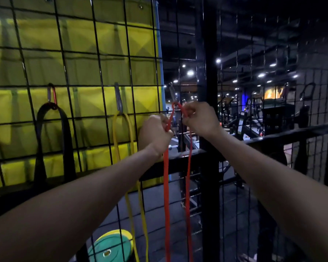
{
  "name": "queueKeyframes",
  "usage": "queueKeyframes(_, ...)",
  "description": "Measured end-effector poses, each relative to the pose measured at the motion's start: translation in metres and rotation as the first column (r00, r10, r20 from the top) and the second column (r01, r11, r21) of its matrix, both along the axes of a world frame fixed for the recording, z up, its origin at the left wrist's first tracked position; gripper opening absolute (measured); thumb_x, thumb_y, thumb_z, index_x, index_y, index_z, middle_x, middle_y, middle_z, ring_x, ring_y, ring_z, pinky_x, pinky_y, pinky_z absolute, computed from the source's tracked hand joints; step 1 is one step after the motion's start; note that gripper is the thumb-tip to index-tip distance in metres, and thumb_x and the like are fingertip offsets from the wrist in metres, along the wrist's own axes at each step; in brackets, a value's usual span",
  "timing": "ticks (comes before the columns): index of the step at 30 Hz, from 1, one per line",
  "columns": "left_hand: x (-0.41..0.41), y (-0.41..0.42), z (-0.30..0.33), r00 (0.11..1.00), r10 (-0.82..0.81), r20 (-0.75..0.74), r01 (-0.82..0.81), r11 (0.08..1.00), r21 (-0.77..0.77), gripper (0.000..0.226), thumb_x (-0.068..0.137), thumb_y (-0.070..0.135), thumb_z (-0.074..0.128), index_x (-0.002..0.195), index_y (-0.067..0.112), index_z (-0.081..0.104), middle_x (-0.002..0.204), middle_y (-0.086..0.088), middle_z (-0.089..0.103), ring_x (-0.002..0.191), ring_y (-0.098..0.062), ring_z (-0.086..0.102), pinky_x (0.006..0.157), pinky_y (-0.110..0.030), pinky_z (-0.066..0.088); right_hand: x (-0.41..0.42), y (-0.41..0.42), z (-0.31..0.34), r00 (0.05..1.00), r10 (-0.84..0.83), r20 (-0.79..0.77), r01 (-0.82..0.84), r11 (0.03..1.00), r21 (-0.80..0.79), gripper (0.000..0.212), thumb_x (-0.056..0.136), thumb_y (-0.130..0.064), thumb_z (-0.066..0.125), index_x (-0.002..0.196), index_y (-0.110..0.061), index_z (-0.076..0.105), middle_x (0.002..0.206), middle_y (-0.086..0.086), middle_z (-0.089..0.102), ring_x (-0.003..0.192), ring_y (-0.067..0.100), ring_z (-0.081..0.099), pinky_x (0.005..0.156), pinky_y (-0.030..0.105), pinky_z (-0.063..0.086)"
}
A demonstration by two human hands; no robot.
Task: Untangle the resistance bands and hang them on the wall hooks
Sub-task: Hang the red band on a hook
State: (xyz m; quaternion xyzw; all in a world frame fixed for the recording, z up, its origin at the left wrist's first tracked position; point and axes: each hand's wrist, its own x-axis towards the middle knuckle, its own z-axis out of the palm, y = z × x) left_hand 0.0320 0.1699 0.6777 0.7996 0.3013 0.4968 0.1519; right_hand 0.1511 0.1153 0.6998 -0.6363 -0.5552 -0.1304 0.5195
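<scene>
Both hands raised at the wire grid (pixel 95 53), fingers curled. Left hand (pixel 155 134) gripping the left strand of the red band (pixel 166 186), just below the band's top loop. Right hand (pixel 200 119) pinching the right strand near the same loop, fingertips close against the mesh. Top of the red loop arched between the two hands, up against a grey clip (pixel 172 91) on the grid; whether hooked through it, cannot tell. Both red strands hanging straight down past the lower edge of view, side by side, slightly apart.

Just left of the left hand, a yellow band (pixel 115 137) already hung from a grey carabiner (pixel 118 100), its two strands dropping down and crossing behind the left forearm. Farther left, a black band (pixel 64 144), wide and flat, draped over a red carabiner (pixel 52 95) clipped to the grid. Behind the mesh on the left, a yellow padded mat (pixel 83 35). Low on the floor, a green weight plate (pixel 110 246) with a yellow one beneath. To the right, a black upright post (pixel 209 72) and a dim gym with ceiling lights beyond.
</scene>
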Motion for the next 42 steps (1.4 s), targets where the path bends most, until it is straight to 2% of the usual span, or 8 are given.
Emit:
queueKeyframes(4,-0.003,-0.007,-0.015,1.000,-0.004,-0.027,0.003,1.000,-0.020,0.020,0.081,0.007,0.065,0.094,0.021,0.060,0.087,0.003,0.062,0.076,-0.011,0.057,0.063,-0.016,0.042,-0.002,-0.009,-0.018,0.997,-0.058,0.048,0.061,0.996,-0.062,0.023,0.080,-0.002,0.060,0.101,-0.005,0.067,0.078,-0.002,0.059,0.061,0.004,0.051,0.050,0.000,0.035)
queueKeyframes(12,-0.006,-0.024,-0.046,0.997,-0.035,-0.066,0.034,0.999,-0.019,0.015,0.080,0.011,0.066,0.083,0.020,0.054,0.087,-0.002,0.061,0.073,-0.014,0.055,0.059,-0.019,0.038,-0.005,-0.025,-0.080,0.989,-0.143,0.027,0.143,0.990,-0.005,0.012,0.078,-0.003,0.056,0.087,0.003,0.062,0.078,0.018,0.065,0.071,0.031,0.059,0.065,0.037,0.048)
queueKeyframes(16,-0.002,-0.030,-0.065,0.999,-0.053,-0.001,0.053,0.998,0.014,0.012,0.082,0.012,0.062,0.080,0.018,0.051,0.087,-0.001,0.053,0.071,-0.013,0.049,0.059,-0.016,0.034,-0.011,-0.037,-0.113,0.980,-0.197,-0.027,0.196,0.980,-0.022,0.018,0.077,-0.004,0.056,0.093,-0.007,0.064,0.081,0.009,0.067,0.075,0.025,0.062,0.066,0.033,0.051)
queueKeyframes(21,0.001,-0.036,-0.093,0.985,-0.161,0.061,0.161,0.987,-0.002,0.014,0.088,0.008,0.054,0.091,0.015,0.042,0.086,-0.010,0.052,0.071,-0.027,0.050,0.060,-0.036,0.040,-0.006,-0.042,-0.158,0.960,-0.270,-0.072,0.257,0.953,-0.159,0.017,0.081,-0.009,0.058,0.096,-0.009,0.064,0.088,0.008,0.069,0.084,0.025,0.063,0.070,0.033,0.051)
queueKeyframes(25,0.001,-0.046,-0.122,0.981,-0.162,0.109,0.175,0.977,-0.123,0.037,0.086,0.006,0.058,0.114,0.017,0.037,0.081,0.003,0.049,0.071,-0.009,0.053,0.058,-0.025,0.044,-0.003,-0.045,-0.195,0.949,-0.273,-0.157,0.233,0.944,-0.232,0.013,0.083,-0.013,0.057,0.093,-0.012,0.065,0.085,0.007,0.070,0.080,0.025,0.065,0.069,0.037,0.054)
queueKeyframes(28,0.002,-0.048,-0.152,0.978,-0.158,0.139,0.182,0.966,-0.181,0.029,0.086,0.003,0.057,0.105,0.016,0.040,0.077,0.007,0.049,0.066,-0.007,0.050,0.059,-0.027,0.044,0.000,-0.048,-0.225,0.937,-0.309,-0.164,0.256,0.926,-0.278,0.014,0.083,-0.012,0.057,0.093,-0.012,0.067,0.085,0.007,0.071,0.082,0.025,0.066,0.070,0.039,0.055)
queueKeyframes(34,-0.002,-0.040,-0.264,0.990,-0.139,-0.040,0.117,0.933,-0.340,0.008,0.085,0.005,0.056,0.078,0.006,0.052,0.067,-0.005,0.049,0.064,-0.019,0.045,0.057,-0.033,0.034,0.000,-0.051,-0.295,0.914,-0.338,-0.226,0.217,0.875,-0.432,0.018,0.084,-0.017,0.059,0.099,-0.018,0.069,0.099,0.005,0.071,0.094,0.023,0.065,0.082,0.036,0.052)
queueKeyframes(42,-0.009,-0.038,-0.380,0.930,-0.094,-0.354,-0.100,0.865,-0.491,0.016,0.085,0.029,0.059,0.094,0.022,0.070,0.096,-0.002,0.072,0.097,-0.022,0.065,0.079,-0.033,0.049,-0.006,-0.055,-0.404,0.840,-0.444,-0.311,0.189,0.777,-0.601,0.021,0.085,-0.020,0.056,0.101,-0.021,0.070,0.101,0.010,0.072,0.099,0.031,0.065,0.086,0.041,0.053)
